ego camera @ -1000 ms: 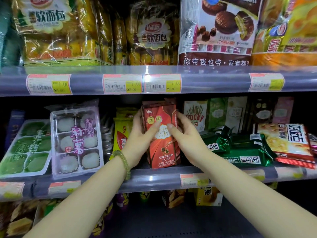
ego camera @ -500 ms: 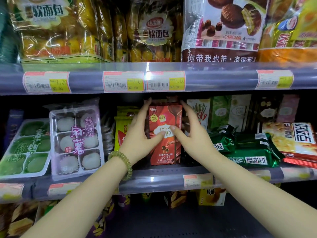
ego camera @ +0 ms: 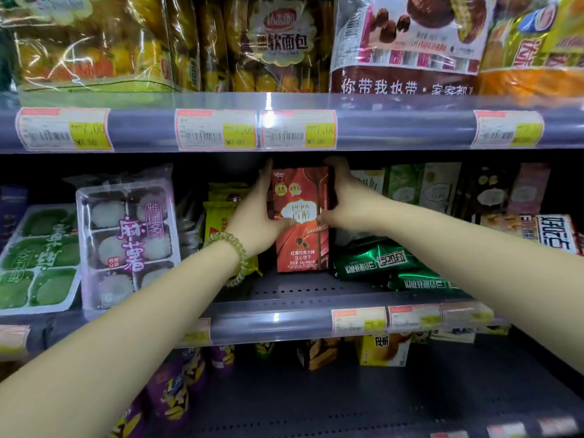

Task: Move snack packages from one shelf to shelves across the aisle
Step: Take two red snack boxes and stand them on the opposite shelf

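Note:
A red biscuit-stick box (ego camera: 301, 241) stands upright on the middle shelf (ego camera: 284, 320), set back from the front edge. My left hand (ego camera: 256, 213), with a green bead bracelet on its wrist, grips the box's left side, thumb across the front. My right hand (ego camera: 350, 200) grips the right side, fingers curled over the top corner and thumb on the front. More boxes may stand behind the red one, but my hands hide them.
Left of the box are yellow packets (ego camera: 221, 216) and a clear mochi tray (ego camera: 126, 235); right of it lie green foil bags (ego camera: 388, 267) and upright boxes (ego camera: 439, 188). The upper shelf rail (ego camera: 395, 128) with price tags hangs just above my hands. The lower shelf (ego camera: 379, 403) holds a few packs.
Both hands pushed the red box deeper into the shelf and moved from its front to its sides. The view moved closer to the shelf.

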A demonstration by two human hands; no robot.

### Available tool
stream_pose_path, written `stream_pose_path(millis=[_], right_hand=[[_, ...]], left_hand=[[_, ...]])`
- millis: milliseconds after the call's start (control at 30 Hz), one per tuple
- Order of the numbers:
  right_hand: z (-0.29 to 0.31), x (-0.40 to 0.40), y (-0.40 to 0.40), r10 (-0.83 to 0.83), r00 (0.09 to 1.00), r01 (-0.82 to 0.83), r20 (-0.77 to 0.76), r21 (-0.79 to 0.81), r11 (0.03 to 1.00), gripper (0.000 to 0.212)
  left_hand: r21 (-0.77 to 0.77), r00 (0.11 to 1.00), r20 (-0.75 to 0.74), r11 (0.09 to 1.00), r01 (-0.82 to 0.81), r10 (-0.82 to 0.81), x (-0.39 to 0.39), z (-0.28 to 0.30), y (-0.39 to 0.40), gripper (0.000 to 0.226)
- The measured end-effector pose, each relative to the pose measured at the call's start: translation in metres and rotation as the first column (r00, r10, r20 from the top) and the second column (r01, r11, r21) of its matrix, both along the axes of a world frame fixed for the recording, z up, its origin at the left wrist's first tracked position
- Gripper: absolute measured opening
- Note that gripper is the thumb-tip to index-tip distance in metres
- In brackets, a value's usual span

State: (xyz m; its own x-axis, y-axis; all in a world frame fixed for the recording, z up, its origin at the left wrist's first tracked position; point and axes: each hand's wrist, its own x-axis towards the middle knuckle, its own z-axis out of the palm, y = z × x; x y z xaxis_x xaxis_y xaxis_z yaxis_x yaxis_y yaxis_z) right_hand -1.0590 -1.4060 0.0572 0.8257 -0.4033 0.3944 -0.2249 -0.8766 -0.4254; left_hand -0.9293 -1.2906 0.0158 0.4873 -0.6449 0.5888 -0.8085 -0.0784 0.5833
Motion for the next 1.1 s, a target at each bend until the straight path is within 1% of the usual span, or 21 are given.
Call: stream_pose_path(millis=[100, 200, 300, 400, 500, 567, 633, 700, 800, 900, 933, 967, 1033, 1067, 1100], right_hand=[[0.006, 0.011, -0.013, 0.029, 0.999, -0.029, 0.014, -0.022, 0.999, 0.096], [0.009, 0.019, -0.025, 0.043, 0.999, -0.042, 0.031, -0.027, 0.999, 0.090], [0.010, 0.023, -0.038, 0.009, 1.000, -0.009, 0.010, -0.036, 0.999, 0.087], [0.008, 0.022, -0.049, -0.018, 1.000, 0.018, 0.021, -0.032, 0.999, 0.092], [0.006, 0.022, -0.054, -0.037, 0.999, 0.038, 0.011, -0.103, 0.994, 0.098], [0.006, 0.022, -0.058, -0.060, 0.998, 0.053, -0.038, -0.158, 0.986, 0.103], [0.009, 0.021, -0.062, -0.099, 0.990, 0.073, -0.100, -0.232, 0.970, 0.105], [0.011, 0.021, -0.064, -0.133, 0.983, 0.089, -0.128, -0.306, 0.948, 0.105], [0.013, 0.022, -0.068, -0.145, 0.981, 0.094, -0.130, -0.334, 0.938, 0.100], [0.014, 0.020, -0.072, -0.142, 0.983, 0.096, -0.117, -0.328, 0.940, 0.098], [0.014, 0.019, -0.074, -0.135, 0.984, 0.093, -0.113, -0.317, 0.944, 0.098], [0.013, 0.018, -0.076, -0.132, 0.985, 0.091, -0.111, -0.313, 0.945, 0.099], [0.012, 0.017, -0.080, -0.143, 0.985, 0.102, -0.102, -0.327, 0.940, 0.103], [0.011, 0.017, -0.082, -0.145, 0.984, 0.105, -0.100, -0.331, 0.938, 0.104], [0.010, 0.017, -0.084, -0.145, 0.984, 0.104, -0.100, -0.332, 0.937, 0.105]], left_hand=[[-0.009, 0.999, 0.023, 0.999, -0.040, 0.040, 0.011, 0.007, -0.012, 0.101], [-0.032, 0.997, 0.008, 0.997, -0.070, 0.070, 0.018, 0.007, -0.024, 0.099], [-0.046, 0.995, 0.020, 0.995, -0.093, 0.094, 0.015, 0.005, -0.037, 0.099], [-0.062, 0.996, 0.034, 0.994, -0.086, 0.088, 0.014, 0.000, -0.049, 0.100], [-0.063, 0.993, 0.043, 0.993, -0.104, 0.107, 0.015, -0.005, -0.056, 0.101], [-0.040, 0.992, 0.061, 0.994, -0.104, 0.106, 0.015, -0.006, -0.058, 0.103], [-0.004, 0.985, 0.125, 0.993, -0.122, 0.122, 0.015, -0.005, -0.061, 0.105], [0.010, 0.971, 0.183, 0.988, -0.156, 0.152, 0.014, -0.005, -0.066, 0.104], [0.041, 0.957, 0.220, 0.978, -0.204, 0.190, 0.014, -0.003, -0.076, 0.104], [0.071, 0.953, 0.238, 0.975, -0.210, 0.188, 0.015, 0.001, -0.082, 0.105], [0.078, 0.942, 0.265, 0.969, -0.233, 0.205, 0.016, 0.003, -0.082, 0.104], [0.090, 0.915, 0.323, 0.955, -0.283, 0.240, 0.015, 0.005, -0.082, 0.103], [0.102, 0.823, 0.470, 0.906, -0.410, 0.320, 0.013, 0.007, -0.081, 0.100], [0.099, 0.798, 0.498, 0.892, -0.441, 0.340, 0.012, 0.006, -0.081, 0.098], [0.096, 0.794, 0.498, 0.888, -0.450, 0.348, 0.010, 0.006, -0.081, 0.098]])
